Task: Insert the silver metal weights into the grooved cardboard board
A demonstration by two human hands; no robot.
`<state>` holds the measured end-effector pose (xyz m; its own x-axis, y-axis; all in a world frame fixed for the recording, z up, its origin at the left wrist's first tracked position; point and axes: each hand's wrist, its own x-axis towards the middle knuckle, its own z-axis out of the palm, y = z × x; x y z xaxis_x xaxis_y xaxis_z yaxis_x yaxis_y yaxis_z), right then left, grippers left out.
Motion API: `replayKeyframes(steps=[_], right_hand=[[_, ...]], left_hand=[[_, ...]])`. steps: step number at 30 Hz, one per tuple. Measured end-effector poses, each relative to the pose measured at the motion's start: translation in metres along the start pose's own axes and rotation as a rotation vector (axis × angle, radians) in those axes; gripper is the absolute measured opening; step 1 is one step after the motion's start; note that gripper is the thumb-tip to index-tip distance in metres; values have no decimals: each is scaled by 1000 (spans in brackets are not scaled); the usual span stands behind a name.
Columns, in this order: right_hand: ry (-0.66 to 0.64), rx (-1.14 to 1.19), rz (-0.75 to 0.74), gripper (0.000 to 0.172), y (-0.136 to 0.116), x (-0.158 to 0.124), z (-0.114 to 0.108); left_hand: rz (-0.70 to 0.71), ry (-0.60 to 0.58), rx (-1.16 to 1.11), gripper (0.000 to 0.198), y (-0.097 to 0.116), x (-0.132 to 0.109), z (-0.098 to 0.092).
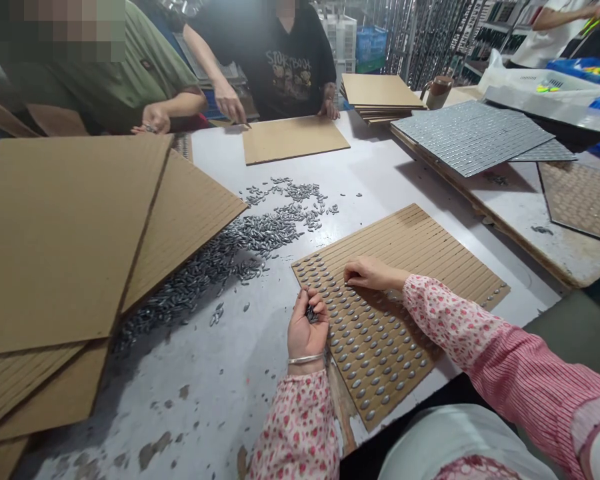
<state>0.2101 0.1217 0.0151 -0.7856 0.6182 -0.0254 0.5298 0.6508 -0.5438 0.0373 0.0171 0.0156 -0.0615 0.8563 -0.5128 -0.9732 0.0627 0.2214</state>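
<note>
Where we sit: at the near edge of the grey table [230,393], both pink flowered sleeves reaching out over it.
Left hand: our left hand [307,327] rests on the table just beside the near left edge of the grooved board [430,247], palm up, fingers curled shut round a handful of grey pieces [311,313]; a thin bangle [306,359] circles the wrist.
Right hand: our right hand [373,273] lies palm down on the grooved board, right of and a little farther than the left hand, fingertips drawn together and touching a groove; we cannot tell whether a piece sits under them.
Grooved board: it lies flat and turned at an angle in front of us, right of the table's middle.
Set pieces: oval set pieces [375,347] fill the near left part of the board in rows, while its far right part is bare.
Loose heap: a loose heap [240,247] of the same pieces spreads across the table left of the board and runs under the cardboard stack [65,233].
Far side: two co-workers stand there, and one co-worker's hand [230,103] touches a flat cardboard sheet [293,139].
Right side: grey filled sheets [473,137] lie tilted on another bench, with a mug [439,92] beyond them.
</note>
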Motion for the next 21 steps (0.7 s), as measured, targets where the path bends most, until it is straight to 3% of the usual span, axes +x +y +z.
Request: replayKeyframes(steps=[17,21], right_hand=[[15,1,119,7,0,9,4],[93,103,82,10,1,-1,1]], left_hand=[[-22,-1,-2,19,-1,1,-1],[-25,-24,-14,20,0,2,-2]])
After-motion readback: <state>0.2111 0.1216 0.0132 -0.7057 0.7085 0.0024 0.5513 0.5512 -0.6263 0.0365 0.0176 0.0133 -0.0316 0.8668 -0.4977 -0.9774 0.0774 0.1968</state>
